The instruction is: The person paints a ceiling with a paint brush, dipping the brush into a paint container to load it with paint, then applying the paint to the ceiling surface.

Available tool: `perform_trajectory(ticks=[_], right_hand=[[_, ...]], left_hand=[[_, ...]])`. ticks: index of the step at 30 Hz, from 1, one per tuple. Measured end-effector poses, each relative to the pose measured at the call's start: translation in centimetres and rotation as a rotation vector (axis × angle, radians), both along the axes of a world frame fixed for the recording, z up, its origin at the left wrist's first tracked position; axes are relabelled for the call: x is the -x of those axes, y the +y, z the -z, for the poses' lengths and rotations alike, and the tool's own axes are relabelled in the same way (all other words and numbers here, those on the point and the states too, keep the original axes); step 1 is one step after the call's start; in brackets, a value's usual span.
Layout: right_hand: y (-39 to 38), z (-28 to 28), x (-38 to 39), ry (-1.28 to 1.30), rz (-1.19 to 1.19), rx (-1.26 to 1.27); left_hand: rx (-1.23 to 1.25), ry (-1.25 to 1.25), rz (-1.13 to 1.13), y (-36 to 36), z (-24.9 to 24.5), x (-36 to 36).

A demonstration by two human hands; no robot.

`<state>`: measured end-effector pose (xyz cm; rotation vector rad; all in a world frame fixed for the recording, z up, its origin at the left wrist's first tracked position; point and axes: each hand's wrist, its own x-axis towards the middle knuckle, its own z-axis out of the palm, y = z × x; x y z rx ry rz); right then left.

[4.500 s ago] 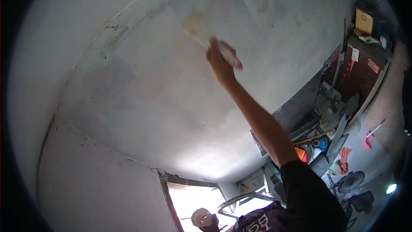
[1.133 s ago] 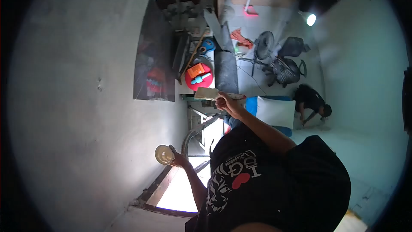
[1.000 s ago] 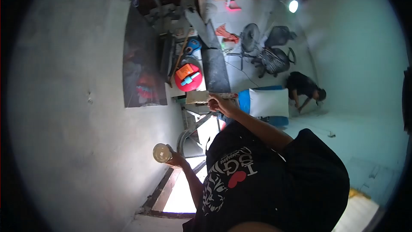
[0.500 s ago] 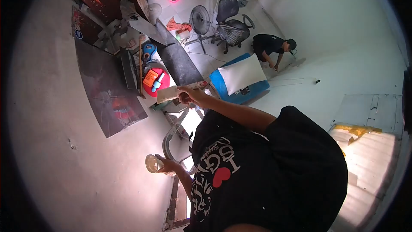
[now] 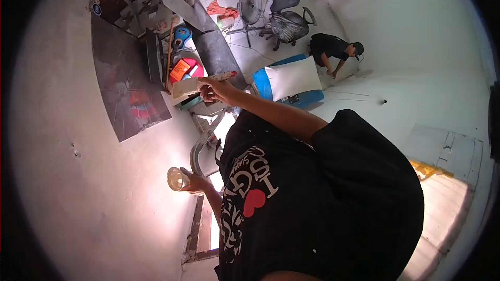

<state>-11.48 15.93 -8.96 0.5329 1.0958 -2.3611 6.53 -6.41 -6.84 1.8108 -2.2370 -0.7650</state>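
My right hand (image 5: 216,91) is closed round a flat, pale, wide-bladed tool (image 5: 186,89) with a red-tipped end. Its blade points left and overlaps the edge of a red round dish (image 5: 197,67) in this view. An orange box (image 5: 179,69) and a light blue item lie on that dish. Lower down, my left hand (image 5: 194,182) wraps round a clear cup (image 5: 177,179), its mouth turned toward the camera and something pale inside. The cup is held out near the bare plastered wall.
A co-worker (image 5: 336,54) crouches by the far wall. Nearby stand a blue seat with a white board (image 5: 293,78), an office chair (image 5: 289,21) and a fan (image 5: 250,6). A dark panel (image 5: 127,80) lies left of the cluttered table; a curved metal frame (image 5: 197,153) is below it.
The whole view has shifted, so the surroundings and both hands appear higher and slightly left. The tool now covers more of the light blue item. Both grips stay the same.
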Motion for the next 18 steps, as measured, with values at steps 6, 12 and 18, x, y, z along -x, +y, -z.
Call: perform_trajectory(ticks=[6,12,18], right_hand=[[-1.1,0.7,2.6,0.033,0.011,0.019],[-2.8,0.2,5.0,0.030,-0.086,0.041],[-4.7,1.4,5.4,0.027,-0.194,0.104]], left_hand=[[0.040,-0.058,0.023,-2.3,3.1,-0.1],[0.090,-0.043,0.008,-2.7,5.4,-1.5],[0.171,0.048,-0.022,-4.2,8.4,-2.7]])
